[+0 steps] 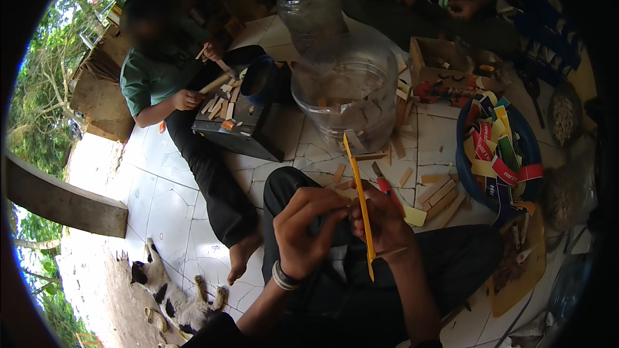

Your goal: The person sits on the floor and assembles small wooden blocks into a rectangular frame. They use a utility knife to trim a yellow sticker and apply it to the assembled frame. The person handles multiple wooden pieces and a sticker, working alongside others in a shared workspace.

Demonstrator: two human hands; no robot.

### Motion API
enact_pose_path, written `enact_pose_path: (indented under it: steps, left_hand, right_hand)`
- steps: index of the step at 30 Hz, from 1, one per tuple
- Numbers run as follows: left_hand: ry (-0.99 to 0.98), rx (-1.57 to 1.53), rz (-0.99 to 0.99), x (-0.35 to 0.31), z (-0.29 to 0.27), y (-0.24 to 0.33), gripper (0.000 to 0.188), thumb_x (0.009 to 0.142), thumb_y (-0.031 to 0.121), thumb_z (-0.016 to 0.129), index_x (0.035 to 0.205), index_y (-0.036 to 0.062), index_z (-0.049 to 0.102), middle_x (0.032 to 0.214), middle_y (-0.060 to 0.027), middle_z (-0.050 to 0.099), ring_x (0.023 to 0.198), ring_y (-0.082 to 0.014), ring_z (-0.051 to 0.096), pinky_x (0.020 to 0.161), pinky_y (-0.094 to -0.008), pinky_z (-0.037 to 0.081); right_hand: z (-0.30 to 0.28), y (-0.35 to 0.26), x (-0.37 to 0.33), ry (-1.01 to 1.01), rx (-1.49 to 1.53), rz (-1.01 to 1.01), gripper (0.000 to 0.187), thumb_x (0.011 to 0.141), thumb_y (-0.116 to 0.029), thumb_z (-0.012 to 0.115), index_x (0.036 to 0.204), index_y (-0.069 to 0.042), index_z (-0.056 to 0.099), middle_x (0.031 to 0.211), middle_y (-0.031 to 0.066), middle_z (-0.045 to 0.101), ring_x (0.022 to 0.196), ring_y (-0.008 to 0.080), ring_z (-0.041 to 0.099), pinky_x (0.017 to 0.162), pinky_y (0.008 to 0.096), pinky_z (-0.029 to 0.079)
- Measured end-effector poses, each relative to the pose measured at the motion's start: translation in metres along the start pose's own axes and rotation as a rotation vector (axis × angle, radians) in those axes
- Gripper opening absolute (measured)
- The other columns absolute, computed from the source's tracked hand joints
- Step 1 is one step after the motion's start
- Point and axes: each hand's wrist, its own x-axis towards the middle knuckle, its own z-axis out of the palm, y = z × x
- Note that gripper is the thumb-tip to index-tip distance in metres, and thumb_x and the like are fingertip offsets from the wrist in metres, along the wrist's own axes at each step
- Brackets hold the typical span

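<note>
My right hand (387,222) is closed around a thin yellow strip (362,200), seen almost edge-on and standing nearly upright in front of my palm. A slim brownish piece (392,253) sticks out below, near that wrist. My left hand (306,227), with a pale band at its wrist, meets the strip from the left. Its thumb and fingers are pinched together; whatever lies between them is hidden. Just beyond my right hand a red utility knife (385,188) lies on the floor, beside a pale yellow card (414,216) and a stack of small wooden blocks (441,197).
A clear plastic tub (345,100) stands ahead. To the right, a blue basin (465,177) holds colourful labels, near a cardboard box (425,67). A person (151,71) sits left by a dark box (242,135) with wood pieces. Another works far right. A cat (177,293) lies lower left.
</note>
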Motion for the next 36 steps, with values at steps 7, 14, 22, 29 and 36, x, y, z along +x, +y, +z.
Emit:
enact_pose_path:
  steps: [7, 14, 22, 29, 36]
  left_hand:
    - [-0.36, 0.09, 0.555, 0.019, -0.026, -0.002, 0.032, 0.073, -0.002, 0.074, 0.104, 0.0013, 0.078, 0.108, -0.011, 0.074, 0.104, -0.0284, 0.072, 0.083, -0.0359, 0.058]
    - [-0.688, 0.073, 0.674, 0.044, -0.036, 0.004, 0.033, 0.074, 0.003, 0.074, 0.107, -0.0003, 0.076, 0.108, -0.0119, 0.074, 0.106, -0.03, 0.072, 0.086, -0.0386, 0.058]
    - [-0.883, -0.003, 0.401, 0.059, -0.033, 0.008, 0.025, 0.077, -0.002, 0.076, 0.101, -0.0042, 0.073, 0.098, -0.0141, 0.073, 0.095, -0.0298, 0.073, 0.084, -0.0368, 0.058]
    - [-0.367, -0.308, -0.51, 0.068, -0.018, -0.001, 0.019, 0.096, 0.007, 0.073, 0.108, -0.0074, 0.07, 0.098, -0.0086, 0.076, 0.09, -0.0094, 0.07, 0.081, -0.025, 0.056]
    - [-0.117, -0.383, -0.474, 0.041, 0.021, 0.004, 0.019, 0.097, 0.007, 0.072, 0.108, -0.0072, 0.07, 0.092, -0.0076, 0.075, 0.082, -0.0098, 0.07, 0.073, -0.0236, 0.055]
  right_hand:
    - [0.017, 0.002, 0.0, 0.057, 0.119, 0.042, 0.073, 0.098, -0.018, 0.071, 0.153, -0.007, 0.023, 0.104, 0.0091, 0.067, 0.086, 0.0139, 0.07, 0.073, 0.0241, 0.061]
    - [0.018, 0.009, -0.006, 0.147, -0.132, 0.067, 0.08, 0.094, -0.022, 0.075, 0.153, -0.007, 0.024, 0.104, 0.0063, 0.063, 0.076, 0.0085, 0.064, 0.061, 0.0217, 0.054]
    - [-0.019, 0.006, 0.009, -0.142, -0.396, 0.256, 0.074, 0.097, -0.024, 0.073, 0.152, -0.003, 0.03, 0.115, 0.0138, 0.07, 0.098, 0.0197, 0.074, 0.072, 0.0258, 0.06]
    - [-0.01, -0.017, 0.006, 0.23, -0.669, -0.277, 0.059, 0.102, -0.044, 0.064, 0.135, 0.004, 0.055, 0.12, 0.0135, 0.067, 0.113, 0.0208, 0.066, 0.1, 0.0362, 0.052]
    - [0.02, -0.003, 0.002, 0.294, -0.762, -0.511, 0.032, 0.091, -0.006, 0.079, 0.117, 0.003, 0.064, 0.109, 0.0104, 0.071, 0.104, 0.0155, 0.069, 0.096, 0.0312, 0.054]
